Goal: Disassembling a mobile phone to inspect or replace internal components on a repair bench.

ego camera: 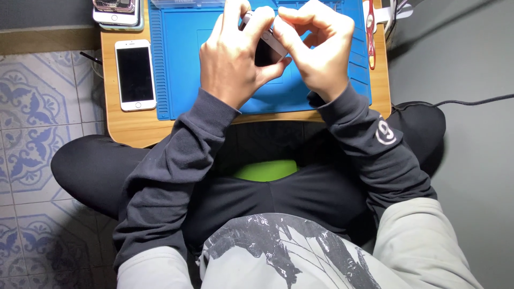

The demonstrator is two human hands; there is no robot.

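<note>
Head view: both forearms in dark sleeves reach forward over crossed legs to a blue work mat (182, 64) on a low wooden table (128, 126). The left hand (233, 56) curls its fingers around a small phone (266, 45), held tilted above the mat; the right hand (316, 45) pinches its upper edge with bent fingertips. A white phone (135, 74) lies flat left of the mat, well apart from both hands

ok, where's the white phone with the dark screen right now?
In the head view the white phone lies flat, screen up, on the wooden table, just off the blue mat's left edge and left of the left hand.
</note>
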